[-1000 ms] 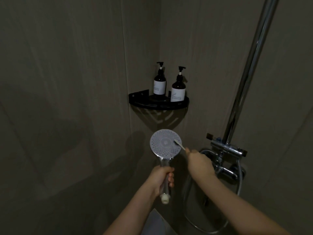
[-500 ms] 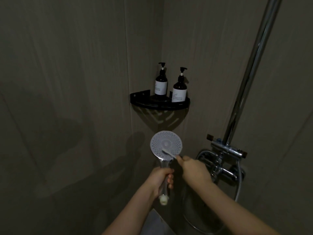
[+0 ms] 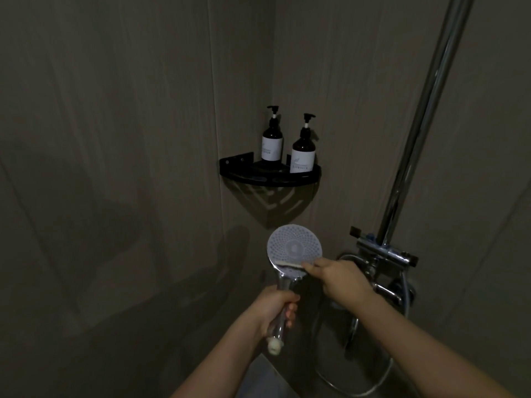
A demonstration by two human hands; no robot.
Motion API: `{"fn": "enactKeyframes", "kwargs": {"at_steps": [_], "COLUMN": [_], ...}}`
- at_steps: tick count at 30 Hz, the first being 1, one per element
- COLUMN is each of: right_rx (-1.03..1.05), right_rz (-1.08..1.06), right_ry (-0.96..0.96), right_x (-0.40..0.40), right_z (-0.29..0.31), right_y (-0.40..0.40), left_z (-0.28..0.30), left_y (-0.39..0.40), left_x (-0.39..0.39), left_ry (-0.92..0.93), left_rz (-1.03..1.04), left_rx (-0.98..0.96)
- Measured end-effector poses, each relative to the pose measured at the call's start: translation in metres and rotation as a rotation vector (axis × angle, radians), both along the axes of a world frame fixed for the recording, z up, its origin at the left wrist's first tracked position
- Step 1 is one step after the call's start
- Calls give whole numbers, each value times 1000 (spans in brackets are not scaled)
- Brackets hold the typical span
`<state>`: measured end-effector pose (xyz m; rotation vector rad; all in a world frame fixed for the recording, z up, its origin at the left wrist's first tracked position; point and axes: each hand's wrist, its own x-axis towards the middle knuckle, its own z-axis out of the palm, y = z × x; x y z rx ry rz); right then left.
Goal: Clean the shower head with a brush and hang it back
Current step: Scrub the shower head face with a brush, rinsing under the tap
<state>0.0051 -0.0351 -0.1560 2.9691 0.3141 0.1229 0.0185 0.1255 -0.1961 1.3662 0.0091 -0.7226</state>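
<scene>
The shower head (image 3: 294,249) stands upright with its round, dotted face toward the camera, its chrome handle gripped in the curled fingers of the left hand (image 3: 274,310) directly below it. Just right of the face, the right hand (image 3: 340,280) pinches a pale brush (image 3: 288,265), which lies across the face's lower edge.

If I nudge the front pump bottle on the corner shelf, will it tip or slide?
The front pump bottle looks tall and narrow, so it probably tips rather than slides. It stands near the corner shelf rim, so it might fall off. How full it is cannot be seen.
</scene>
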Motion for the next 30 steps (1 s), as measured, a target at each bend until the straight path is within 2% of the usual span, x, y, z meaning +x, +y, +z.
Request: {"fn": "enactKeyframes", "kwargs": {"at_steps": [4, 8, 10, 14, 19, 23, 27, 30], "right_rx": [73, 104, 149, 183, 212, 328, 404, 402], "right_rz": [-146, -193, -187, -34, -244, -133, -295, -187], "right_ry": [-59, -87, -89, -36, -163, -109, -209, -138], "right_x": [15, 18, 20, 18, 23, 19, 30, 29], "right_z": [12, 18, 17, 7, 18, 14, 24, 29], "right_y": [-1, 3, 4, 9, -10, 12, 2, 13], "left_z": [5, 6, 5, 5, 6, 8, 11, 11], "left_y": [-6, -7, -8, -3, -5, -8, -12, -12], "left_x": [1, 4, 6, 11, 11, 13, 13, 14], "left_ry": [-49, -54, -58, 5, 50, 71, 44, 48], "left_rz": [-24, -22, -7, 46, 2, -7, -32, -26], "left_rx": [38, 39, 22, -39, -6, -29, -6, -14]}}
